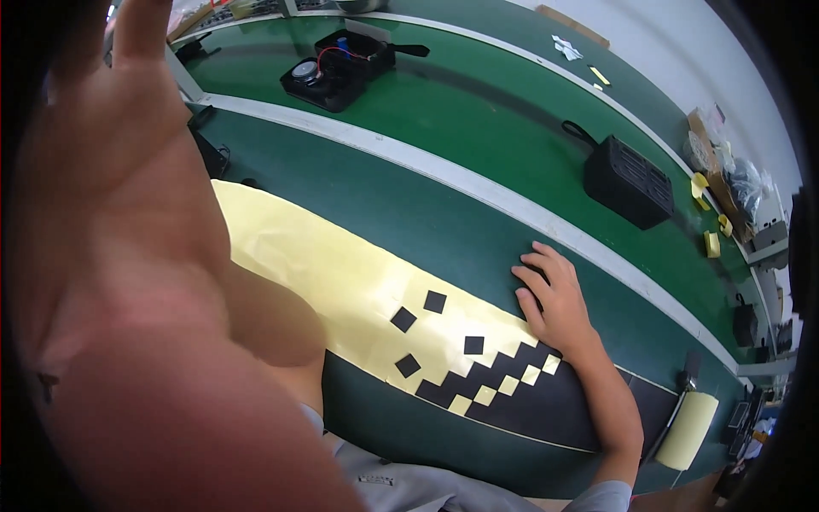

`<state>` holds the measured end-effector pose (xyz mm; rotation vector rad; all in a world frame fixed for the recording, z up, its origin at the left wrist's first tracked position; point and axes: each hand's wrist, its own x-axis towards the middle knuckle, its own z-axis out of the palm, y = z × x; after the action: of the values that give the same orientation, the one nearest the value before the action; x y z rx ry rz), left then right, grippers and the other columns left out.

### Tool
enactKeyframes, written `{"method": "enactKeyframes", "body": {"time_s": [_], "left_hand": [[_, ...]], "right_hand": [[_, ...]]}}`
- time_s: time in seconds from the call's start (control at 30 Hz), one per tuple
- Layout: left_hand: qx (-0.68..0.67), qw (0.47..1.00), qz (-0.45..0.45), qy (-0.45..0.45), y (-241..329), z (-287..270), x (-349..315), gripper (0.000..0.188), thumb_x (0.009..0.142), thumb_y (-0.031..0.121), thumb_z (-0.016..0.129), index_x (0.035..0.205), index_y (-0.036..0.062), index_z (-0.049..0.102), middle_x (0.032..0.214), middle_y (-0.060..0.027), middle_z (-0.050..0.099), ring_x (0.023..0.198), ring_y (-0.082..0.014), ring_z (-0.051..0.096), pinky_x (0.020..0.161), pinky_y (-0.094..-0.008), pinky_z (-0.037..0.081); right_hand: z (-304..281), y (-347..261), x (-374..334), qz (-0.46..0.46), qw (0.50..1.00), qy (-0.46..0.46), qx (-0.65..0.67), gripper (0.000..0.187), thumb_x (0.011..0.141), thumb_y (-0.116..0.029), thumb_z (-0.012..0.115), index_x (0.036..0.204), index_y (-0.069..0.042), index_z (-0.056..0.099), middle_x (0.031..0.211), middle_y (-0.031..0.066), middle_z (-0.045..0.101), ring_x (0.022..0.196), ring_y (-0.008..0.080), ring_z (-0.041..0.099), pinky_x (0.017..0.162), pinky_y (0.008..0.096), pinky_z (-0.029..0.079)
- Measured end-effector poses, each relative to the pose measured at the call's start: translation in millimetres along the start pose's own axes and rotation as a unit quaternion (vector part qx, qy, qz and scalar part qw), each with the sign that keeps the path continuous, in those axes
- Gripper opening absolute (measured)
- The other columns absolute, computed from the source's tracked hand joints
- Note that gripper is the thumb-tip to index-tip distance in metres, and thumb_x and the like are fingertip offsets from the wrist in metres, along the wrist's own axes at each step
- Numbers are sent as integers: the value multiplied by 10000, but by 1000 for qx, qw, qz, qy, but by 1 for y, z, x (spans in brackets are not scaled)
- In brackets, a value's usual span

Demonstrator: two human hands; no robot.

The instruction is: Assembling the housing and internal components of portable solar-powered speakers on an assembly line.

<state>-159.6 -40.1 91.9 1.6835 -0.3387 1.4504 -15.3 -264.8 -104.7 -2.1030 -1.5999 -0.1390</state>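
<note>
Close to the camera at the left, my left hand (119,94) is raised, its fingers stretched up and apart; their tips run out of the picture. Nothing shows in the part of it I can see. My right hand (554,299) rests with fingers spread at the far edge of a long yellow backing sheet (341,264), nothing in its grip. On that sheet, left of my right wrist, are several loose black square pads (435,301). A black pad sheet (537,410) with a stepped edge and a row of yellow square gaps covers its right part, partly under my right forearm.
A yellow roll (687,431) lies at the bench's right end. Beyond a pale rail (426,162), an opened black box (337,72) with a round speaker and red wire sits left, a closed black box (631,183) right. Yellow scraps (712,243) and plastic bags (746,188) lie farther right.
</note>
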Motion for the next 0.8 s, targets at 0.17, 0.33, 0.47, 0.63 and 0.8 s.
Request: {"method": "enactKeyframes", "body": {"time_s": [0.17, 0.33, 0.47, 0.63, 0.8], "left_hand": [[35, 999, -6, 39, 13, -46, 9, 236, 991, 138, 557, 1114, -26, 674, 1067, -155, 681, 1034, -260, 633, 920, -383, 476], [57, 995, -3, 84, -7, -19, 7, 201, 984, 130, 586, 1073, -25, 679, 996, -125, 693, 964, -218, 645, 866, -343, 489], [92, 989, -5, 118, -5, -49, 30, 176, 979, 123, 609, 1040, -24, 682, 940, -100, 702, 908, -185, 655, 824, -311, 499], [49, 985, -15, 166, -44, -51, 52, 154, 973, 117, 632, 1007, -23, 686, 884, -76, 712, 852, -152, 665, 781, -278, 510], [126, 983, 60, 122, -78, -44, 50, 133, 819, 77, 665, 941, 33, 696, 883, -66, 745, 762, -205, 668, 723, -340, 501]], "right_hand": [[7, -13, 9, -2, 1000, -2, 22, 312, 829, -95, 714, 1134, -33, 695, 1247, 163, 625, 1294, 400, 542, 1055, 505, 442], [-15, -9, -10, 50, 999, -16, -14, 317, 817, -50, 676, 1130, -7, 689, 1252, 183, 615, 1319, 415, 519, 1084, 521, 421], [2, -12, -3, 22, 1000, -10, 6, 316, 821, -32, 661, 1134, 5, 680, 1257, 190, 606, 1317, 417, 513, 1085, 522, 417], [3, -10, -3, 23, 1000, -11, -1, 317, 820, -17, 648, 1134, 8, 674, 1255, 193, 600, 1312, 427, 513, 1080, 522, 420], [3, -13, -3, 25, 1000, -11, -2, 312, 826, -12, 641, 1136, 10, 669, 1262, 189, 598, 1305, 431, 517, 1080, 515, 421]]}}
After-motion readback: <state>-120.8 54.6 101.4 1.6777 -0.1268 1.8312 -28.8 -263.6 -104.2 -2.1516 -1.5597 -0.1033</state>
